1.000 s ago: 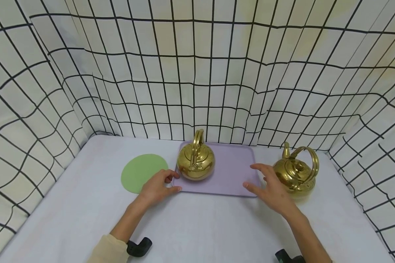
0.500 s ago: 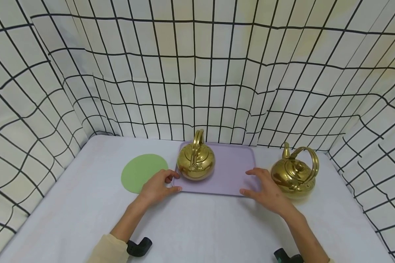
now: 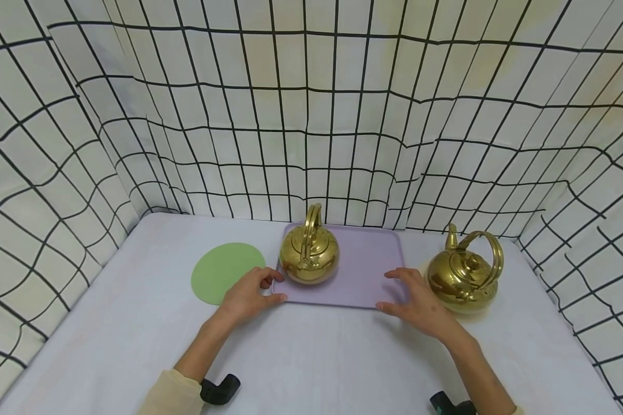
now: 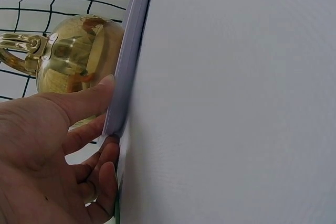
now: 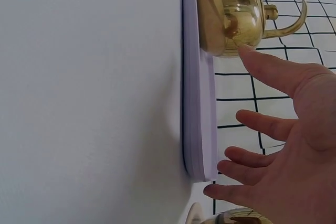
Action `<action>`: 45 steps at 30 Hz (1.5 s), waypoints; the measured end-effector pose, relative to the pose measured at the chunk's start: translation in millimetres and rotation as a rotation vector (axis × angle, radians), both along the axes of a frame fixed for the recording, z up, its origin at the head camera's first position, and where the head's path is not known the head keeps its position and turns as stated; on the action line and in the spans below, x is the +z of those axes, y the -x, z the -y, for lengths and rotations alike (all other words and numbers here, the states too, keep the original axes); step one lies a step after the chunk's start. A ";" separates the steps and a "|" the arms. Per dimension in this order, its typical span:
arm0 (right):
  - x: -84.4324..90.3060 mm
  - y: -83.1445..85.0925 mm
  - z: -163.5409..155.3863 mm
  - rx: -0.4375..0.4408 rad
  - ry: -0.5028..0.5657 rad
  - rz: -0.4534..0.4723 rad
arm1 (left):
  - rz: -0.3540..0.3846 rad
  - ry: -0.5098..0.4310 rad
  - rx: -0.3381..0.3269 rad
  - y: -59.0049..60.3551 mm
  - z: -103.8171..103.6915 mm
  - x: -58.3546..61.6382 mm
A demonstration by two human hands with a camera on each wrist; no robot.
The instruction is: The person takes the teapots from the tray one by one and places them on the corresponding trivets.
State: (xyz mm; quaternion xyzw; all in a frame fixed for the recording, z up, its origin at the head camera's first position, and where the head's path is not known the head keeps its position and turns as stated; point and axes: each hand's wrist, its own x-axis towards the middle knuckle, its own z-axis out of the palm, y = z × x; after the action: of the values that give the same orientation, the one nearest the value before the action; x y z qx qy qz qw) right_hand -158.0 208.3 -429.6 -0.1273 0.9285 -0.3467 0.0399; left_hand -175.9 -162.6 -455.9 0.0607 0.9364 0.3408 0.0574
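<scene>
- The curtain (image 3: 311, 115) is soft white cloth ruled in a black grid; it hangs in loose folds round three sides.
- The bench (image 3: 311, 357) is flat and covered in smooth, matte pale lilac-grey.
- The tray (image 3: 363, 271) is a thin lilac rectangle with rounded corners and a low rim. It lies mid-bench near the back curtain.
- The mat (image 3: 223, 271) is a flat green disc, matte, lying just left of the tray.
- One kettle (image 3: 309, 252) is round, polished brass with a hoop handle standing upright. It stands on the tray's left part.
- The other kettle (image 3: 463, 276) is the same shiny brass, with a short spout and an arched handle. It stands on the bench just right of the tray.
- The left hand (image 3: 246, 297) holds the tray's near left corner. In the left wrist view the thumb lies on the rim and the fingers (image 4: 100, 174) curl beneath the edge, pinching it.
- The right hand (image 3: 420, 300) is at the tray's near right corner, between the tray and the second kettle. Its fingers (image 5: 257, 124) are spread and straight, gripping nothing; whether they touch the rim cannot be told.
</scene>
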 end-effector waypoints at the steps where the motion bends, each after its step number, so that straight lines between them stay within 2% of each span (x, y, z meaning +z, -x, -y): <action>1: -0.7 0.1 0.1 0.005 -0.001 0.004 | 0.000 0.000 0.000 0.0 0.1 -0.2; 23: -9.5 0.8 3.3 0.046 0.001 0.080 | -0.003 0.003 0.001 -0.8 -0.9 1.4; 35: -13.9 -0.4 6.3 0.098 -0.075 0.034 | -0.004 0.002 0.003 -1.4 0.1 2.3; 45: -13.4 -3.5 6.1 0.084 -0.130 -0.029 | 0.003 0.001 0.002 -1.7 -0.6 2.3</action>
State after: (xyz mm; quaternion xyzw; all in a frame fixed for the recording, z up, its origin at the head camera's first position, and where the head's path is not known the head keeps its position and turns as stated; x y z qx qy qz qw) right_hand -154.5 202.2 -443.0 -0.1681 0.9434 -0.2816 0.0491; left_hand -174.3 -162.1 -453.6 0.0592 0.9365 0.3407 0.0585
